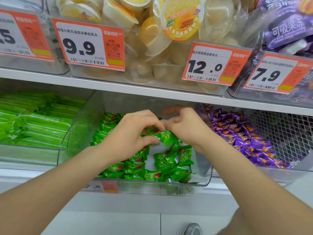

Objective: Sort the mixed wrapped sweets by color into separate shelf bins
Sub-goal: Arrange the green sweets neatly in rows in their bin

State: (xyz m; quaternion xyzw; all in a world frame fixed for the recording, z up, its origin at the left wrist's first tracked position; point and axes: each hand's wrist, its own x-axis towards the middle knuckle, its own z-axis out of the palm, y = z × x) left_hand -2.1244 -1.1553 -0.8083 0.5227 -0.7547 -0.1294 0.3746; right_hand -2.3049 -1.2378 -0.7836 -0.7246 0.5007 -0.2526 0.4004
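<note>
A clear middle shelf bin (205,167) holds several green wrapped sweets (171,162), with a bare patch of its white floor showing between them. Both hands reach into it. My left hand (130,133) pinches a green wrapped sweet (165,135) between thumb and fingers just above the pile. My right hand (184,128) sits close against it with curled fingers at the same sweet's far end; what those fingers hold is hidden. To the right, a second bin (271,172) is filled with purple wrapped sweets (240,134).
A left bin holds long green packets (33,122). The shelf above carries clear bins of yellow jelly cups (152,39) and purple pouches (288,28), fronted by orange price tags (89,44). The upper shelf edge (152,91) hangs just above my hands. A shoe (193,229) shows below.
</note>
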